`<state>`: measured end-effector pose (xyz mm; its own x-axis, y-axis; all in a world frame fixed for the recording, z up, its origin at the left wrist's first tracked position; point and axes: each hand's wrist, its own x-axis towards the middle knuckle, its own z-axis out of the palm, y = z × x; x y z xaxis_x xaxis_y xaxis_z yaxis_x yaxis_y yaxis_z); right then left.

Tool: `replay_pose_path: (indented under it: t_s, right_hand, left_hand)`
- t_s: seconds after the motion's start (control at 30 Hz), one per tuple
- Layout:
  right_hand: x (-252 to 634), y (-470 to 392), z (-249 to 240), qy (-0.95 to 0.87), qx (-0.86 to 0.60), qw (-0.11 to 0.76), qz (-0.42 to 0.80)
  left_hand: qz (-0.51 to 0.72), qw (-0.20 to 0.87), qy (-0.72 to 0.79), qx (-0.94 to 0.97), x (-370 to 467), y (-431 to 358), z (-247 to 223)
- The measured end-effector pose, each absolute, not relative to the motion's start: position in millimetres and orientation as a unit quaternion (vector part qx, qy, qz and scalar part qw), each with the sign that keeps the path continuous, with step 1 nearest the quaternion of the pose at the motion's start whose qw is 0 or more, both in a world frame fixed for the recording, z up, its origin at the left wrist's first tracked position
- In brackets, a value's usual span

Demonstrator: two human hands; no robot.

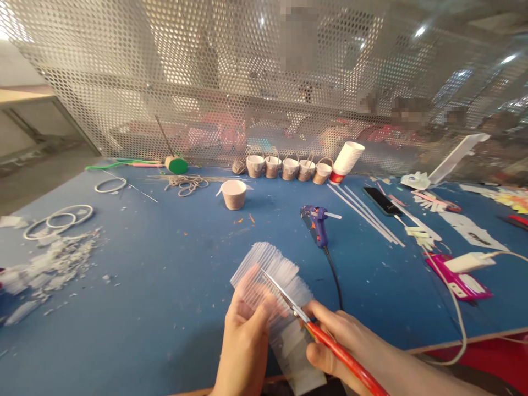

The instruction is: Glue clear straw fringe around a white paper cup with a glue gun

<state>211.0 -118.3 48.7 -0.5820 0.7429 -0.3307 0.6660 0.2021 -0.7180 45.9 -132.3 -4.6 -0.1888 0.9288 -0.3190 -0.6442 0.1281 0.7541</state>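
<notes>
Near the front edge of the blue table, my left hand pinches a translucent pleated sheet between thumb and fingers. The sheet fans out beyond the fingertips, and a flatter part hangs down below. My right hand grips red-handled scissors, whose blades point up and left across the sheet. Whether the blades are parted is hard to tell. A purple glue gun lies just beyond my right hand, its black cord running toward me. Past the sheet stands a wrapped cup with white flaps.
Several small wrapped cups and a stack of paper cups line the back by a perforated metal screen. White scraps and hoops lie left. A phone, white strips and a pink device lie right.
</notes>
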Motion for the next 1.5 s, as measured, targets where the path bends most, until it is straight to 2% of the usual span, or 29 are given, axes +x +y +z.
replay_pose_path:
  t_s: [0.13, 0.4, 0.6, 0.9, 1.5]
  right_hand:
    - [214, -120, 46, -0.772, -0.464, 0.075, 0.429]
    - [213, -115, 45, -0.766, -0.450, 0.036, 0.457]
    - [208, -115, 50, -0.774, -0.444, 0.005, 0.450]
    - [195, -113, 65, -0.771, -0.464, -0.028, 0.435]
    - [198, -106, 65, -0.775, -0.422, 0.001, 0.471]
  left_hand:
    - [0.642, 0.608, 0.443, 0.147, 48, -134, -1]
    - [0.633, 0.625, 0.441, 0.116, 43, -131, 3]
    - [0.651, 0.594, 0.458, 0.118, 36, -125, 2]
    - [0.619, 0.628, 0.427, 0.201, 36, -128, 1]
    - [0.646, 0.615, 0.428, 0.143, 46, -131, 14]
